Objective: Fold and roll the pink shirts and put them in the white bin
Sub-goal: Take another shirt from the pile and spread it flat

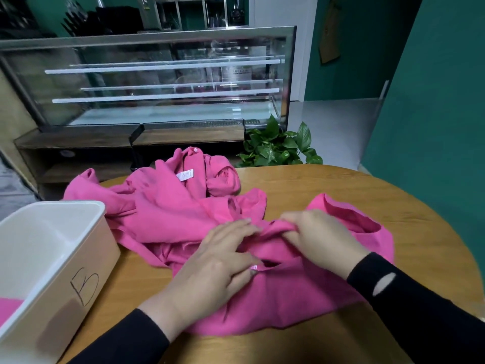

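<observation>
a crumpled pink shirt [288, 292] is being worked on the near part of a round wooden table [341, 185]. it is being pressed down by the left hand [215, 261], whose fingers are lying nearly straight and spread over the cloth — nothing is being gripped by it. a bunched fold at the top of the same shirt is being pinched by the right hand [320, 237], with the fingers curled round the fabric. both arms are being shown in black sleeves. more pink shirts [162, 203] are being left in a loose heap further back and to the left, touching the near shirt, with a white label showing on one of them. a white bin [52, 261], marked with a handwritten "b" on its side, is being kept at the table's left edge just beside the heap — a bit of pink cloth is being seen inside it at the lower left. a glass display case [157, 80] and a green plant [278, 148] are being seen behind the table.
</observation>
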`<state>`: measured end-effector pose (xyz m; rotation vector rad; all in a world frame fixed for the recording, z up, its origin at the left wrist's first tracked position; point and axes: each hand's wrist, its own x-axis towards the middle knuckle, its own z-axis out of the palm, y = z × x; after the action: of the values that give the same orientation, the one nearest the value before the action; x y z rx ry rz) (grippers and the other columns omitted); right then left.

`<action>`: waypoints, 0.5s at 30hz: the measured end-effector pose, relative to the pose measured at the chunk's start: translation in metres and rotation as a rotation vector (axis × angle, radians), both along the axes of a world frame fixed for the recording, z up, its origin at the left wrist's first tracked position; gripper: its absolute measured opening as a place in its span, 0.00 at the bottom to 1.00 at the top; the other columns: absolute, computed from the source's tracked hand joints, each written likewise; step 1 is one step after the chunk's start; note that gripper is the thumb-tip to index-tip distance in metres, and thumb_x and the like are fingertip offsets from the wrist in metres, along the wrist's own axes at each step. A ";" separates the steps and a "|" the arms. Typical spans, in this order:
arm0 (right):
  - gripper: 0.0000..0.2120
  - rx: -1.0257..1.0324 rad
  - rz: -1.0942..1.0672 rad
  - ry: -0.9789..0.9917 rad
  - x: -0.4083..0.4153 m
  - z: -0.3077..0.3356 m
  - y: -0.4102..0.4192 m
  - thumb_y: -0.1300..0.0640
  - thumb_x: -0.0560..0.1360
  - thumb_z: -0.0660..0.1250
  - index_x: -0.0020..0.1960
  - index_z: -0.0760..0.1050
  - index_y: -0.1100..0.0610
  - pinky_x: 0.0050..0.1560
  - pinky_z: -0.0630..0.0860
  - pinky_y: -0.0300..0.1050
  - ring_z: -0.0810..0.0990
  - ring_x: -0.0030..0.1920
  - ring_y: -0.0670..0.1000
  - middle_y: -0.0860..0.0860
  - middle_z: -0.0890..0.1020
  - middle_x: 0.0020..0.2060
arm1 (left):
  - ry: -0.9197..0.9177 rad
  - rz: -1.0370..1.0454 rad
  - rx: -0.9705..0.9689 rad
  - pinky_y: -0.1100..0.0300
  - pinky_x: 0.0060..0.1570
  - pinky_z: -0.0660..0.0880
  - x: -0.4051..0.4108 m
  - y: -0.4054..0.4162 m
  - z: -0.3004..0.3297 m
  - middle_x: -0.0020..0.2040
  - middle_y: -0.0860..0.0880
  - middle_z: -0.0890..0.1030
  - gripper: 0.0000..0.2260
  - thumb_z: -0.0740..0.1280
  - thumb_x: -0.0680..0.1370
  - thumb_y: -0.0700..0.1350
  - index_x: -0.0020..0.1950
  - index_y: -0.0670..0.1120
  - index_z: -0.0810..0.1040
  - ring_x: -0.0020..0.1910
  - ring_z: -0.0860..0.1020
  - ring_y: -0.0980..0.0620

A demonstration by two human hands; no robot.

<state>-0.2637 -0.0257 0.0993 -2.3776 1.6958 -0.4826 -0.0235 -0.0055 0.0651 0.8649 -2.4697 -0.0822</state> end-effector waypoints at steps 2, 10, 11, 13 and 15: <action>0.11 -0.181 -0.274 -0.212 -0.014 0.001 -0.017 0.56 0.81 0.61 0.43 0.78 0.54 0.39 0.73 0.50 0.77 0.37 0.56 0.51 0.81 0.35 | 0.062 0.014 -0.029 0.52 0.71 0.64 0.009 0.002 -0.003 0.66 0.52 0.77 0.11 0.62 0.83 0.51 0.53 0.50 0.82 0.70 0.71 0.53; 0.11 -0.119 -0.670 -0.902 -0.071 0.021 -0.062 0.53 0.77 0.64 0.50 0.79 0.61 0.39 0.73 0.45 0.77 0.39 0.52 0.54 0.82 0.42 | -0.031 0.029 0.105 0.60 0.45 0.72 0.022 0.007 -0.018 0.39 0.57 0.76 0.10 0.60 0.83 0.56 0.45 0.54 0.73 0.40 0.76 0.56; 0.11 -0.078 -0.648 -0.894 -0.071 0.021 -0.057 0.52 0.76 0.66 0.50 0.81 0.58 0.41 0.75 0.46 0.79 0.40 0.52 0.54 0.84 0.43 | -0.006 0.063 0.130 0.59 0.44 0.73 0.021 0.005 -0.019 0.40 0.57 0.76 0.11 0.60 0.83 0.57 0.45 0.54 0.73 0.40 0.75 0.57; 0.12 -0.029 -0.627 -0.876 -0.073 0.015 -0.050 0.50 0.74 0.67 0.48 0.82 0.58 0.41 0.75 0.47 0.80 0.40 0.53 0.58 0.86 0.43 | 0.082 0.109 0.203 0.59 0.47 0.74 0.021 0.001 -0.023 0.44 0.59 0.77 0.11 0.61 0.82 0.58 0.45 0.53 0.74 0.44 0.76 0.61; 0.15 -0.025 -0.616 -0.884 -0.075 0.009 -0.046 0.49 0.72 0.67 0.46 0.82 0.61 0.40 0.73 0.47 0.79 0.39 0.53 0.61 0.85 0.43 | 0.119 0.134 0.239 0.64 0.57 0.72 0.019 -0.001 -0.030 0.56 0.61 0.77 0.09 0.62 0.81 0.58 0.46 0.54 0.75 0.56 0.76 0.64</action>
<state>-0.3388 -0.0712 0.1086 -1.2244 1.8526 -1.3793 -0.0050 -0.0069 0.0355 1.0903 -2.3148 -0.3762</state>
